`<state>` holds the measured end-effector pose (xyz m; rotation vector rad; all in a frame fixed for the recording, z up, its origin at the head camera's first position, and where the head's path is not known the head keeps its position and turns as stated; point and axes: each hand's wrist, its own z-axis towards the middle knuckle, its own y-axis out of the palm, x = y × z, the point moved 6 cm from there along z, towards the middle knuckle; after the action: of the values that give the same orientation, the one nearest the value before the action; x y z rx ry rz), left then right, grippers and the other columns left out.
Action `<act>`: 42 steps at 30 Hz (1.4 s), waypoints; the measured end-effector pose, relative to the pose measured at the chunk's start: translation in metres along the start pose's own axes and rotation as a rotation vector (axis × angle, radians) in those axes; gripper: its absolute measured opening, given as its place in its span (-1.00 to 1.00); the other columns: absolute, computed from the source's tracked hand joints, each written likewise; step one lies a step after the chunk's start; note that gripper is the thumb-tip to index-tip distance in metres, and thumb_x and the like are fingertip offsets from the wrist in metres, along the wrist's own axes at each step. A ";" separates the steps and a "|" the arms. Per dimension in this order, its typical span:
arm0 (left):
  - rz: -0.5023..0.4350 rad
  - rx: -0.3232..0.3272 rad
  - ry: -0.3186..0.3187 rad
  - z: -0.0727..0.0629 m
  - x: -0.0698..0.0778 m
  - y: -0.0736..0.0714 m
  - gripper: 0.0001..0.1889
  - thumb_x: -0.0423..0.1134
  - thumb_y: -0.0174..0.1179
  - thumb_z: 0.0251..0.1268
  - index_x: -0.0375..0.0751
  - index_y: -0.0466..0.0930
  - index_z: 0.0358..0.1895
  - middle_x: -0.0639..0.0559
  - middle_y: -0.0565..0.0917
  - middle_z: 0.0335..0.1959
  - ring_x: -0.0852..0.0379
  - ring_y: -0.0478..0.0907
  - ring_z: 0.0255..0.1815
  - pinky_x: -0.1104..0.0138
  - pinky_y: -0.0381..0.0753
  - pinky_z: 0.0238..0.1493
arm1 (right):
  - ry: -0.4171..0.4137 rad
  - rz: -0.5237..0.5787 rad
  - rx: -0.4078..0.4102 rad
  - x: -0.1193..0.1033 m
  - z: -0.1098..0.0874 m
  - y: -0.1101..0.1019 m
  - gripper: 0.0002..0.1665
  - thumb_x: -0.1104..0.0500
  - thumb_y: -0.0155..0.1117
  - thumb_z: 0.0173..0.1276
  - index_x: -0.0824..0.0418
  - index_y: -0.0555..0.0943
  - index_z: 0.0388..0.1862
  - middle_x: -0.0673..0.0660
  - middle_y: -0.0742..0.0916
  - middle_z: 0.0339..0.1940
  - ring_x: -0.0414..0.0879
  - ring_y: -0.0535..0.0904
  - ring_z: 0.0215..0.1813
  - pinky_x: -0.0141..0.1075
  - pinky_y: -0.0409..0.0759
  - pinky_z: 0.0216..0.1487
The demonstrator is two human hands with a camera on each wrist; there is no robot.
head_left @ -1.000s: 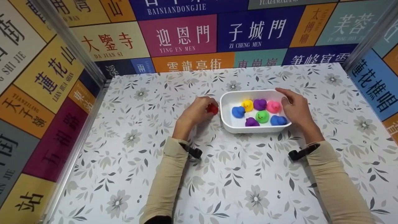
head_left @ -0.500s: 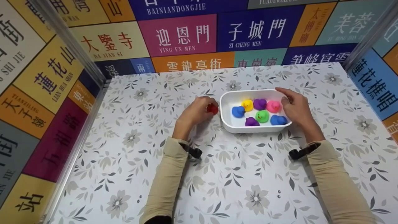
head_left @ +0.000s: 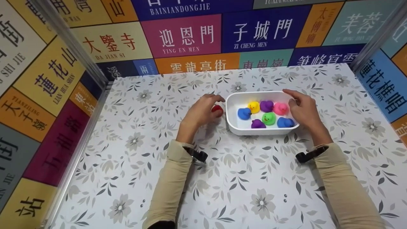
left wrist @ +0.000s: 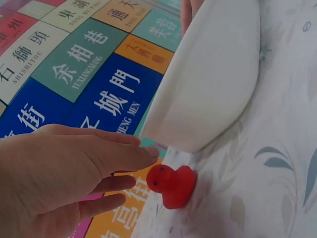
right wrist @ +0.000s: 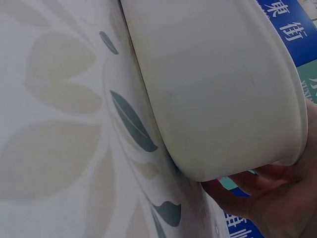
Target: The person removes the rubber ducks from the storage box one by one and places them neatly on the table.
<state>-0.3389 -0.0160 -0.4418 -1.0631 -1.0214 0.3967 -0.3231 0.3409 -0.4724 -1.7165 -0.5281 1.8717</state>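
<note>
A small red rubber duck point(left wrist: 173, 184) stands on the table beside the left end of a white tub point(head_left: 262, 131). My left hand point(head_left: 199, 111) is at the duck, partly covering it in the head view. In the left wrist view that hand's point(left wrist: 74, 173) fingers are extended, with the thumb near the duck's head and no grip on it. My right hand point(head_left: 305, 111) holds the tub's right end, thumb over the rim; the right wrist view shows its curled fingers point(right wrist: 233, 196) against the outer wall. Several ducks lie inside, including a green one point(head_left: 269, 118) and a yellow one point(head_left: 253, 107).
The tub stands on a table point(head_left: 235, 190) covered in a leaf-and-flower print. Panels with printed signs rise at the back point(head_left: 181, 35) and along both sides. A black wrist camera point(head_left: 198, 156) sits on each sleeve cuff.
My left fingers have opened and lifted off the red duck, which stays by the tub. The right hand keeps its place on the tub.
</note>
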 end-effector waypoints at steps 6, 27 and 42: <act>0.092 0.086 0.057 0.000 0.021 -0.004 -0.58 -0.23 0.29 0.55 -0.11 0.62 0.40 -0.09 0.71 0.32 -0.04 0.63 0.23 0.12 0.67 0.29 | -0.003 0.000 0.003 0.001 -0.001 0.001 -0.40 0.27 -0.05 0.65 0.01 0.58 0.56 0.29 0.58 0.58 0.26 0.41 0.65 0.23 0.33 0.66; 0.119 0.094 0.151 0.018 0.063 0.037 -0.71 -0.19 0.29 0.59 -0.08 0.71 0.26 0.01 0.71 0.27 0.05 0.65 0.32 0.26 0.66 0.39 | 0.000 0.009 0.014 0.000 -0.001 0.002 -0.40 0.25 -0.06 0.66 0.02 0.56 0.57 0.26 0.56 0.61 0.28 0.36 0.69 0.24 0.26 0.71; 0.157 0.158 -0.050 0.028 0.074 0.055 -0.73 -0.05 0.34 0.55 0.08 0.79 0.20 0.10 0.75 0.18 0.11 0.69 0.18 0.26 0.79 0.09 | -0.008 0.014 0.021 0.001 -0.001 0.002 -0.42 0.25 -0.05 0.67 0.01 0.59 0.55 0.27 0.58 0.58 0.25 0.38 0.68 0.21 0.26 0.72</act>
<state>-0.3144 0.0768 -0.4498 -0.9979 -0.9368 0.6242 -0.3226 0.3396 -0.4744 -1.7037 -0.4985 1.8887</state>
